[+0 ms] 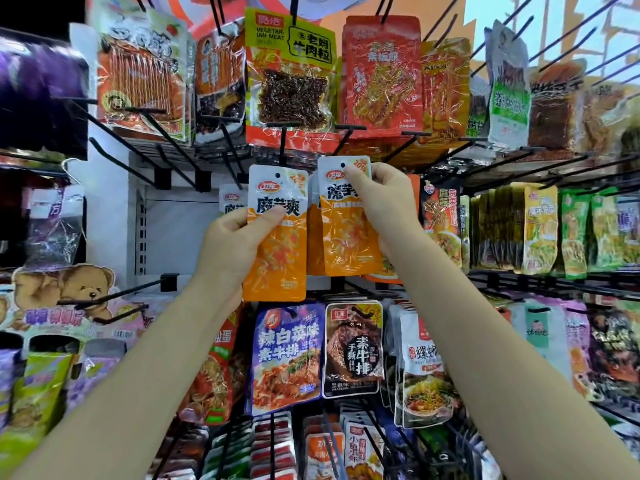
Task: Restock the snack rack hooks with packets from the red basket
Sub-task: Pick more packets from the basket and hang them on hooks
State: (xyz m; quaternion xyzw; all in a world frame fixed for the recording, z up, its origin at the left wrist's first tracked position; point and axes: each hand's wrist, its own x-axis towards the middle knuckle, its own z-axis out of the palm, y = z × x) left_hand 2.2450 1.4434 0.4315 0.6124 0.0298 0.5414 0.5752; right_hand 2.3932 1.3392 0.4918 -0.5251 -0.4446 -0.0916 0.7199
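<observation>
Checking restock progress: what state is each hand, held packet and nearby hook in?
Left hand: grips left packet.
Left packet: held upright, off hook.
Right hand: pinches right packet's top.
Right packet: raised, hole free, not hung.
Hook: bare tip above it.

Both held packets, left one [275,233] and right one [348,220]: white tops w/ black lettering, orange lower halves. Hooks [166,136] black. Packet at rack's top edge [291,71]: yellow-green header, dark brown contents. Lower packet [287,355] purple-blue. Bear print [65,289] brown, prob. on cardboard.
</observation>
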